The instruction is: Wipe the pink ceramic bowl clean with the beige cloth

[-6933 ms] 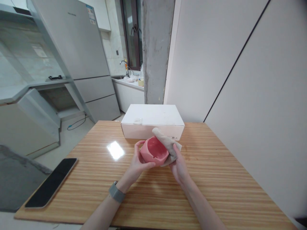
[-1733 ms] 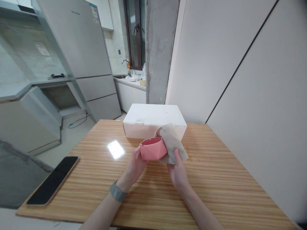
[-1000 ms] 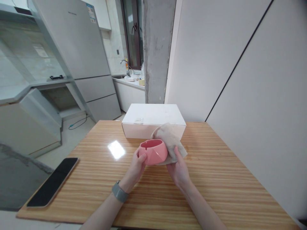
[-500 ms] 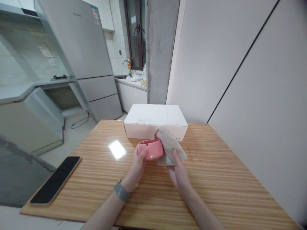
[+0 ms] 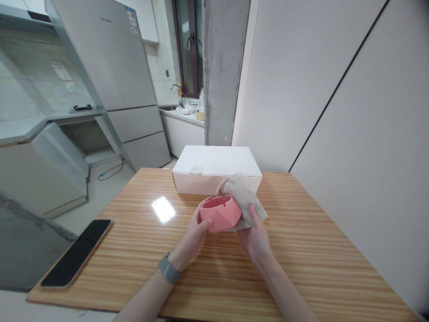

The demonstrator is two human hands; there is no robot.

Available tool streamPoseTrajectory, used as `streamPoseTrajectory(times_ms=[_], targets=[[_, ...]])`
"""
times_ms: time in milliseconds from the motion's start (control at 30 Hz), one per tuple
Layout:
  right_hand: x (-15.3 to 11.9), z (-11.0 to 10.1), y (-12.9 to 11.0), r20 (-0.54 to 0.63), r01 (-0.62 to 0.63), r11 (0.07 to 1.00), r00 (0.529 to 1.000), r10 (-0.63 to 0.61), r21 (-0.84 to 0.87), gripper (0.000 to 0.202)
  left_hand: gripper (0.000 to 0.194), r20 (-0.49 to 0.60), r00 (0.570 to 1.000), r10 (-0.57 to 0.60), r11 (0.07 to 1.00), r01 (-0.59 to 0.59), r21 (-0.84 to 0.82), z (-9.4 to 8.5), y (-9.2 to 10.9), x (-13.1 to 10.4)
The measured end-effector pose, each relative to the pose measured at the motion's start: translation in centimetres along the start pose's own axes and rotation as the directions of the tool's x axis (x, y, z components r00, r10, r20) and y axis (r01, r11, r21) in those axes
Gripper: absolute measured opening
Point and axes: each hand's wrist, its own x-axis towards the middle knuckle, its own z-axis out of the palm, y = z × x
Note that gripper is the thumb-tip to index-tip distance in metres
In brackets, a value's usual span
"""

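A pink faceted ashtray [image 5: 221, 217] with notches in its rim is held above the table, its opening facing up. My left hand [image 5: 198, 228] grips its left side, thumb on the front wall and the other fingers mostly hidden behind. A grey-beige cloth [image 5: 243, 194] is pinched in my right hand [image 5: 255, 237], thumb on top. The cloth lies against the right side of the ashtray, partly behind it.
A closed white box [image 5: 217, 161] stands at the far side of the wooden table [image 5: 301, 259]. A dark phone-shaped slab [image 5: 78, 252] lies at the left edge. Beyond are a fridge [image 5: 107, 62], a sink counter [image 5: 182, 125] and a white wall on the right.
The ashtray has moved slightly right and turned in my left hand, so an angled facet faces me. My right hand and the cloth have shifted a little to the right.
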Motion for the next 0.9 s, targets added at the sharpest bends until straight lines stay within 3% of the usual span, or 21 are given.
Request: streamPoseTrajectory(times_ms=[133,400,667,900], targets=[[-0.2,0.2,0.3,0.010,-0.034,0.999,0.999,0.034,-0.006,0.044,0.078,0.033,0.999,-0.012,1.000,0.013,-0.027,0.3,0.3,-0.1],[-0.2,-0.2,0.8,-0.074,-0.003,1.000,0.997,0.003,-0.002,0.044,0.072,-0.106,0.994,0.026,1.000,-0.026,-0.001,-0.2,0.0,0.3],[-0.2,-0.5,1.2,-0.068,-0.003,1.000,0.998,0.001,-0.021,0.044,0.075,-0.170,0.984,0.052,0.998,-0.044,0.050,-0.1,0.1,0.4],[0.1,-0.3,0.3,-0.117,0.022,1.000,0.993,-0.022,-0.002,0.043,0.067,-0.054,0.995,-0.078,0.994,0.073,-0.079,-0.3,1.0,0.3]])
